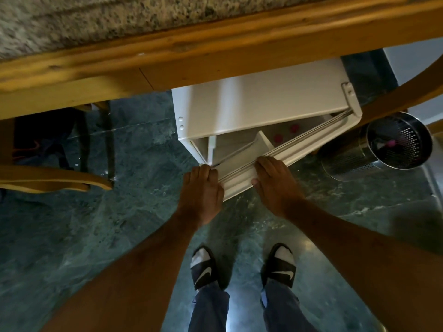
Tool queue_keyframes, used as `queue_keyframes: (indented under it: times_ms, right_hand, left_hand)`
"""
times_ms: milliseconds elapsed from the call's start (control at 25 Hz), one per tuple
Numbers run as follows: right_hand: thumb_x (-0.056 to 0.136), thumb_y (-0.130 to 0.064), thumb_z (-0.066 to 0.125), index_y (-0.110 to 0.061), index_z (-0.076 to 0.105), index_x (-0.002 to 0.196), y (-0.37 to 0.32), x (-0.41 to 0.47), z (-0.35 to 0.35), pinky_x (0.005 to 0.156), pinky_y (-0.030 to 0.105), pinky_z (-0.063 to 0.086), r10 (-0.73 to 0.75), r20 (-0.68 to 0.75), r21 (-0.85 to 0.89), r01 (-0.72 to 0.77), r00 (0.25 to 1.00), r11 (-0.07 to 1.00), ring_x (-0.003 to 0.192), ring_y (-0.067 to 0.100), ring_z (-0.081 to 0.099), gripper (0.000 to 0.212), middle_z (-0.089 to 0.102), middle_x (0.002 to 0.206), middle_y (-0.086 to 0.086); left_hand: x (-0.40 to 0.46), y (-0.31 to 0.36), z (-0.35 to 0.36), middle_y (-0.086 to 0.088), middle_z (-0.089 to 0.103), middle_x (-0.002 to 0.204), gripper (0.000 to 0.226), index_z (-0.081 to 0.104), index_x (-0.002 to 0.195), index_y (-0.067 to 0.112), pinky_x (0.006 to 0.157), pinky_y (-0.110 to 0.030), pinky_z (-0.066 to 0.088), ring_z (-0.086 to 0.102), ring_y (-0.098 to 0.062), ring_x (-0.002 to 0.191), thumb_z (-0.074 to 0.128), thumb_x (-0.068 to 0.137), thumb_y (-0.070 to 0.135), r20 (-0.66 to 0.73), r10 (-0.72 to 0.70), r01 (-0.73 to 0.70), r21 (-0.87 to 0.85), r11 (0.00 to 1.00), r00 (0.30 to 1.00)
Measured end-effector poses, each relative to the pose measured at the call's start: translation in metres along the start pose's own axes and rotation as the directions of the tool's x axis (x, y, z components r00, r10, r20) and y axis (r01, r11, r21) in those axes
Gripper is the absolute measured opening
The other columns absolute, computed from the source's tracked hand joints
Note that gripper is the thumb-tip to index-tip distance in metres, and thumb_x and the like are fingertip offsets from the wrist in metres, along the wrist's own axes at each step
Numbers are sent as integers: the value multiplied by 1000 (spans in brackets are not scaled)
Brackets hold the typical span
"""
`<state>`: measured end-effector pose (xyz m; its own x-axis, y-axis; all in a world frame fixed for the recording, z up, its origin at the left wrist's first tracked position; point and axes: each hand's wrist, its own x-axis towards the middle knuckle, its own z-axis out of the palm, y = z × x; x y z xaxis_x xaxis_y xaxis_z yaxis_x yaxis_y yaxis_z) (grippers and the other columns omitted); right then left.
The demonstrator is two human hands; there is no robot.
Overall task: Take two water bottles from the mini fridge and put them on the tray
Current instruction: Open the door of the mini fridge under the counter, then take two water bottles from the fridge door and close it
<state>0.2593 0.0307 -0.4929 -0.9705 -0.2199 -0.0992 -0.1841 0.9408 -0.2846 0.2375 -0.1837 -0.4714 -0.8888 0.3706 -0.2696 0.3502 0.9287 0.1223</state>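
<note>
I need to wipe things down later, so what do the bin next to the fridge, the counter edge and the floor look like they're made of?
The bin looks like shiny metal mesh: punched holes and mirror-like glare. The counter edge looks like varnished wood, with visible grain and knots. The floor looks like polished green stone or stone-look tile, veined and reflective.

Both bare forearms extend forward and downward, the left hand (pixel 202 191) set knuckles-up with fingers curled over an edge, the right hand (pixel 275 185) just beside it, palm down, fingers spread flat, thumb tucked beneath.
</note>
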Motion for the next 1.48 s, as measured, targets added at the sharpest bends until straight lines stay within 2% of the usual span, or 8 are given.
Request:
queue_keyframes:
  times_ms: [400, 680, 800, 960, 1120, 1240, 1360, 1480]
  right_hand:
    - [95, -33, 37, -5, 67, 109, 21, -77, -5, 91, 44, 51, 149, -8, 90, -148, 989, 985, 99, 29, 61, 43, 67, 105, 13]
    - [97, -36, 34, -3, 69, 106, 55, -135, -11, 88, 42, 49, 263, -76, 139, -251, 962, 958, 97, 30, 62, 49, 68, 102, 14]
    - [93, -33, 42, -3, 69, 104, 69, -144, -10, 86, 40, 47, 329, -128, 115, -315, 936, 942, 94, 30, 63, 42, 69, 100, 14]
    - [91, -31, 51, -5, 66, 106, 80, -147, -7, 86, 42, 46, 497, -152, 50, -496, 854, 867, 94, 29, 60, 33, 67, 102, 14]
    - [85, -34, 62, -8, 62, 108, 84, -137, -8, 85, 44, 46, 717, -147, -44, -729, 682, 684, 93, 31, 57, 35, 64, 102, 13]
    - [83, -38, 64, -8, 59, 113, 87, -126, -7, 83, 46, 48, 810, -133, -27, -819, 571, 573, 97, 33, 55, 43, 61, 106, 14]
    - [82, -36, 68, -6, 57, 117, 89, -120, -1, 84, 45, 48, 826, -149, 16, -834, 543, 551, 99, 34, 53, 48, 59, 109, 16]
    - [80, -27, 72, -1, 56, 122, 84, -112, 13, 84, 44, 49, 818, -130, 60, -819, 560, 570, 101, 35, 54, 52, 58, 114, 20]
  left_hand:
    - [11, 19, 24, -20, 57, 113, 36, 51, 114, 4, 88, -46, 44, 52, -36, 103, 46, 91, 30, 15, -6, 7, -64, 998, 1000]
    - [42, 72, 46, -19, 53, 130, 46, 45, 131, 3, 100, -46, 43, 49, -35, 118, 45, 94, 30, 84, 132, -123, -105, 987, 988]
    - [69, 90, 49, -19, 50, 134, 48, 41, 135, 3, 104, -45, 40, 46, -35, 122, 46, 94, 29, 115, 239, -232, -67, 970, 964]
    - [111, 113, 53, -21, 47, 140, 51, 36, 139, 1, 108, -48, 39, 45, -37, 126, 47, 95, 24, 148, 351, -348, -43, 936, 925]
    - [148, 136, 56, -26, 50, 138, 46, 40, 136, -4, 104, -51, 43, 50, -43, 120, 50, 94, 12, 150, 455, -445, -94, 891, 878]
    - [170, 153, 63, -25, 53, 133, 45, 45, 133, -3, 100, -52, 45, 51, -42, 118, 55, 91, 9, 164, 515, -503, -114, 857, 841]
    - [180, 171, 73, -22, 52, 135, 46, 43, 134, 1, 100, -50, 45, 51, -39, 120, 54, 90, 9, 177, 597, -589, -102, 802, 782]
    - [188, 187, 85, -18, 52, 134, 46, 42, 137, 7, 97, -48, 47, 54, -36, 117, 42, 91, 3, 164, 694, -696, -58, 716, 701]
